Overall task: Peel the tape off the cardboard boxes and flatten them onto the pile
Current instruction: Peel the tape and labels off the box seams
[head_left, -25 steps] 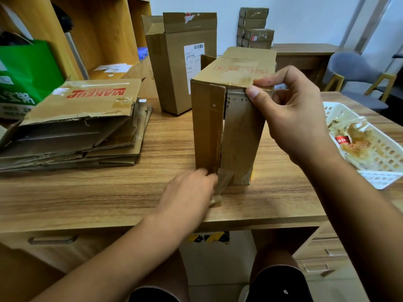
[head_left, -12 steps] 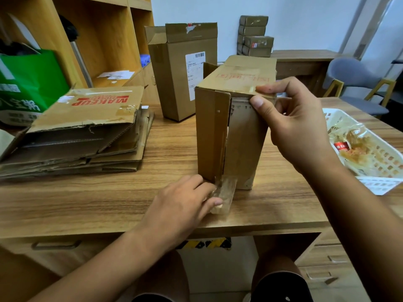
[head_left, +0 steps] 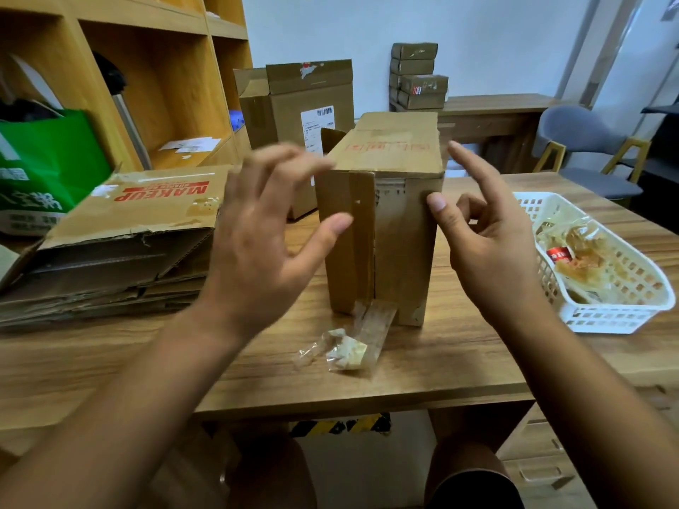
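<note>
a: well, what is seen nearest?

b: a crumpled wad of tape (head_left: 345,352) is seen on the wooden table (head_left: 459,365), close to its front edge. a loose strip of tape (head_left: 376,321) is stretched from beside the wad to the foot of the cardboard box (head_left: 400,251).

a: and how are the hands held?

b: the left hand (head_left: 264,236) is raised before the box's left side, blurred, with its fingers spread wide; nothing is held. the right hand (head_left: 485,240) is kept open at the right side, with the index finger pointed up and the other fingers loosely bent; nothing is gripped. its thumb tip is set at the box's right front edge, though whether the edge is touched cannot be told.

a: where is the box placed?

b: it is stood upright on the table between the two hands, with its front flaps parted along a middle seam.

a: what is seen beyond?

b: to the left, a pile of flattened boxes (head_left: 121,259) is stacked, with "makeup" printed in red on top. to the right, tape scraps are held in a white basket (head_left: 621,317). further back, a tall open box (head_left: 305,101) bearing a label is stood, and a stack of small boxes (head_left: 419,75) is set by the wall.
</note>
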A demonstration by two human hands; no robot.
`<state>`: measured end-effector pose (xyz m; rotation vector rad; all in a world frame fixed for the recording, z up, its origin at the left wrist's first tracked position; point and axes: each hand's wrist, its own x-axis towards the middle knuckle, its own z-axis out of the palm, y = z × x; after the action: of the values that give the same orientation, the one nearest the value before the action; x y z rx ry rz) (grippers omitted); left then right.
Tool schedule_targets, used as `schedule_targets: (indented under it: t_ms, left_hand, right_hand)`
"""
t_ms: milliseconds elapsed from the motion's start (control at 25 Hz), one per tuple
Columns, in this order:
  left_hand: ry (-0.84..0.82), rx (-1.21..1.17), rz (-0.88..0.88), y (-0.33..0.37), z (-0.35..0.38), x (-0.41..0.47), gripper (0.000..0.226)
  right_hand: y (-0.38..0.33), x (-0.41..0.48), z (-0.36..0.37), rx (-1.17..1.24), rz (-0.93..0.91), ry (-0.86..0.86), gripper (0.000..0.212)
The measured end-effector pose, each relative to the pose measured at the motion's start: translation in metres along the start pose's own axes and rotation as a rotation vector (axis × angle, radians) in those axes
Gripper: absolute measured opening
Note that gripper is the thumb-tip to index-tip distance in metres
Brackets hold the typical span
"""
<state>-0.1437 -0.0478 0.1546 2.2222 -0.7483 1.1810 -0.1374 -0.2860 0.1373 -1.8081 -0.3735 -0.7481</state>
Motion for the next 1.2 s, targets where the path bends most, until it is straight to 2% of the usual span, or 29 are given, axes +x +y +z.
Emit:
schedule_targets:
  t_ms: [80, 120, 160, 240, 320, 400, 520, 680, 880, 1000, 1120, 1200]
  left_hand:
    - [-0.107, 0.072, 0.062, 0.004, 0.000, 0.034, 0.066]
    - [-0.214, 0.103, 0.080, 0.006, 0.002, 0.047, 0.072]
    - [-0.329, 0.120, 0.088, 0.009, 0.004, 0.057, 0.076]
    - [-0.505, 0.129, 0.065, 0.013, 0.011, 0.067, 0.079]
    - [-0.568, 0.164, 0.052, 0.013, 0.020, 0.068, 0.077]
    - [-0.517, 0.188, 0.057, 0.013, 0.027, 0.066, 0.072]
    - [-0.343, 0.169, 0.062, 0.011, 0.034, 0.063, 0.052]
    - [-0.185, 0.185, 0.033, 0.006, 0.037, 0.061, 0.038]
    - [-0.016, 0.161, -0.128, 0.006, 0.020, 0.070, 0.039]
    - [0.000, 0.204, -0.244, 0.008, 0.003, 0.083, 0.047]
    - [-0.006, 0.164, -0.285, 0.007, -0.013, 0.087, 0.049]
    - [-0.010, 0.123, -0.297, 0.005, -0.020, 0.085, 0.049]
  right_hand:
    - [0.003, -0.010, -0.002, 0.066, 0.074, 0.105, 0.027]
    - [0.005, -0.017, -0.003, 0.068, 0.132, 0.153, 0.016]
    - [0.008, -0.025, -0.004, 0.031, 0.206, 0.169, 0.017]
    - [0.017, -0.045, -0.003, -0.129, 0.357, 0.043, 0.036]
    - [0.019, -0.062, 0.004, -0.288, 0.514, -0.222, 0.048]
    - [0.019, -0.069, 0.015, -0.413, 0.619, -0.423, 0.048]
    - [0.020, -0.063, 0.035, -0.416, 0.675, -0.505, 0.046]
    - [0.023, -0.060, 0.048, -0.172, 0.676, -0.427, 0.023]
    - [0.014, -0.055, 0.044, 0.034, 0.496, -0.341, 0.026]
    - [0.008, -0.038, 0.029, 0.106, 0.438, -0.246, 0.028]
    - [0.005, -0.025, 0.016, 0.092, 0.394, -0.265, 0.028]
    - [0.001, -0.018, 0.013, 0.187, 0.402, -0.260, 0.026]
